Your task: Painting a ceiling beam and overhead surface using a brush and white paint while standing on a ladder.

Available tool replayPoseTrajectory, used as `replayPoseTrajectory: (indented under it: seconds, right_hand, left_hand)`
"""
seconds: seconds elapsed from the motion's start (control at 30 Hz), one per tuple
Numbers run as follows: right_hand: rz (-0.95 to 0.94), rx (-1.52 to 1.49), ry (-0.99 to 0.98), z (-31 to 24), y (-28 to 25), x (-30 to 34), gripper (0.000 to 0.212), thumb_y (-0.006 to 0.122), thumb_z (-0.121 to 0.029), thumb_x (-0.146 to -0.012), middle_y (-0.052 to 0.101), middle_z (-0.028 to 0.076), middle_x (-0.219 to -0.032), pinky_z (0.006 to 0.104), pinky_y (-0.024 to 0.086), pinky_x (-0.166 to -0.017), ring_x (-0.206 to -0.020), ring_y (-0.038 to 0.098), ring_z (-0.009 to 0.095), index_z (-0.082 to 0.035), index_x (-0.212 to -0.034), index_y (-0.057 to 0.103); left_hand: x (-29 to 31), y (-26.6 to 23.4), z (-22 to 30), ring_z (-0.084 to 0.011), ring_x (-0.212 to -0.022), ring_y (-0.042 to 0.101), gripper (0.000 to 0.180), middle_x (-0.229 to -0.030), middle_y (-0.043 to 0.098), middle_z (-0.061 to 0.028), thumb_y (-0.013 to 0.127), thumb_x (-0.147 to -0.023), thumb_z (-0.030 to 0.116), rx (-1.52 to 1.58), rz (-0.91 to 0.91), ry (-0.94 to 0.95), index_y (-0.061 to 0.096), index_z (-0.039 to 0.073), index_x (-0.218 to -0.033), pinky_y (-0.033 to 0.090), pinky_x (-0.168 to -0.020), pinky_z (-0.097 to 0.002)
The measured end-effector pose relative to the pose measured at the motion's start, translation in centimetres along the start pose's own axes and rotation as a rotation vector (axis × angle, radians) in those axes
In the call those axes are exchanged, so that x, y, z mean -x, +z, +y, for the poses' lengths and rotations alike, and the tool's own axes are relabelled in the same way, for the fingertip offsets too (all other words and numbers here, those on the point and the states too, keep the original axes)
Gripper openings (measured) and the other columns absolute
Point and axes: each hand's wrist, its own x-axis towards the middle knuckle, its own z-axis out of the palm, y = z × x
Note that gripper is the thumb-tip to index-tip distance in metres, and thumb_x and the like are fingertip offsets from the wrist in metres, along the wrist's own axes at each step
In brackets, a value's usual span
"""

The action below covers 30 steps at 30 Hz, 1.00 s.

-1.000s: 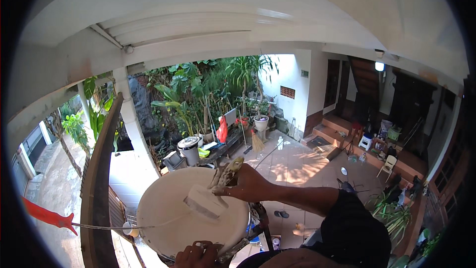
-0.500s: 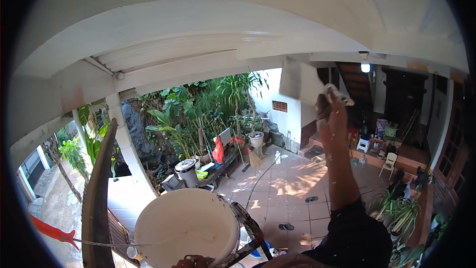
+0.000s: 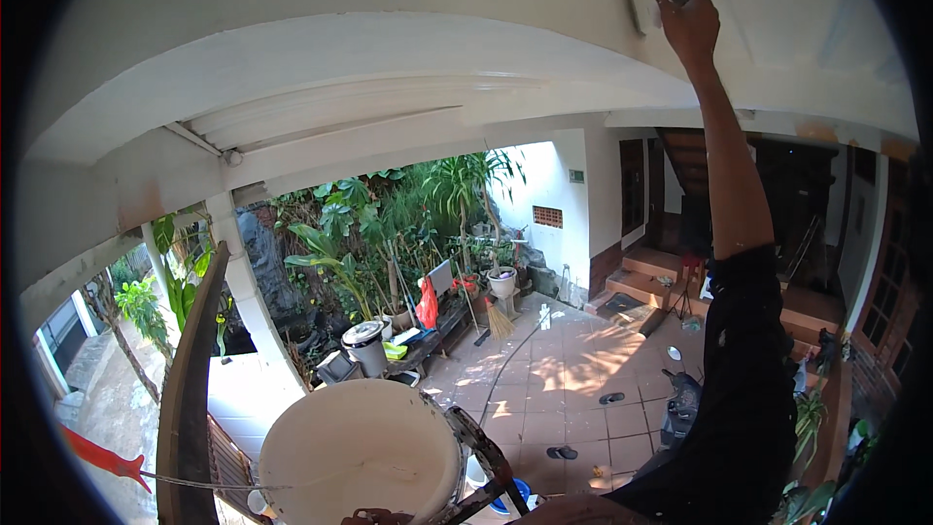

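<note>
My right hand is raised high at the right, arm stretched up. Its fingers close round the paint-caked handle of a wide, flat paintbrush, whose head is against or very close to the pale ceiling. A large cream-white bucket sits below, its inside coated with paint and its rim spattered. Only the fingers of my left hand show, curled over the bucket's near rim; the rest is out of the picture.
A paint-spattered dark metal frame stands beside the bucket. Left of it rises a long brown beam, with a cord and red cloth. Far below are a tiled floor, sandals, a motorbike and plants.
My right hand has swung up with the paintbrush, from in front of the far wall to the ceiling. My left hand stays at the bucket's rim. The motorbike has come into sight.
</note>
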Motion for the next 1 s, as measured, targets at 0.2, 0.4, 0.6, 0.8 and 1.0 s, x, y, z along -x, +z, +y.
replayPoseTrajectory:
  seconds: [0.2,0.4,0.6,0.8,1.0]
  right_hand:
    - [0.196,-0.364,-0.313,-15.7,-2.9,0.7,0.02,0.077,-0.018,-0.086,0.064,0.003,-0.07,0.0309,0.05,-0.056,-0.062,0.065,0.018,-0.004,-0.089,0.063]
    - [-0.197,-0.949,-0.136,-19.8,-6.9,-4.1,0.02,0.079,-0.011,-0.083,0.064,0.004,-0.072,0.0308,0.052,-0.06,-0.065,0.064,0.015,-0.003,-0.09,0.062]
    - [-0.33,-1.286,0.317,-13.3,-3.9,-4.3,0.018,0.077,-0.011,-0.087,0.067,0.005,-0.087,0.0318,0.056,-0.067,-0.076,0.065,0.015,-0.005,-0.094,0.062]
    - [-0.16,-1.252,0.385,5.9,2.7,-3.2,0.028,0.076,-0.008,-0.088,0.07,0.012,-0.102,0.0388,0.065,-0.075,-0.083,0.072,0.024,0.004,-0.11,0.061]
    - [0.015,-0.503,0.378,13.3,0.3,0.1,0.034,0.079,-0.019,-0.085,0.074,0.015,-0.098,0.0404,0.06,-0.078,-0.087,0.073,0.03,0.002,-0.107,0.066]
  left_hand:
    - [0.7,-0.5,0.2,-0.0245,-0.07,0.063,0.021,-0.084,0.068,-0.0035,0.078,-0.073,0.035,-0.019,-0.025,-0.013,0.075,0.016,-0.083,0.046,-0.059,-0.0404]
    - [0.7,-0.8,0.5,-0.0246,-0.069,0.063,0.021,-0.084,0.068,-0.0035,0.077,-0.073,0.035,-0.026,-0.051,-0.004,0.075,0.016,-0.082,0.046,-0.059,-0.0406]
    - [0.8,-0.9,-0.2,-0.0247,-0.069,0.063,0.02,-0.083,0.068,-0.0034,0.077,-0.074,0.035,-0.004,-0.028,0.022,0.074,0.017,-0.082,0.046,-0.058,-0.0408]
    - [1.4,-1.5,-0.2,-0.0247,-0.068,0.063,0.019,-0.083,0.068,-0.0034,0.077,-0.075,0.035,-0.022,-0.029,0.002,0.074,0.017,-0.081,0.046,-0.058,-0.0409]
    - [1.9,-1.3,-0.3,-0.0248,-0.068,0.063,0.019,-0.083,0.067,-0.0033,0.076,-0.075,0.036,-0.044,-0.041,-0.039,0.074,0.018,-0.081,0.045,-0.057,-0.0411]
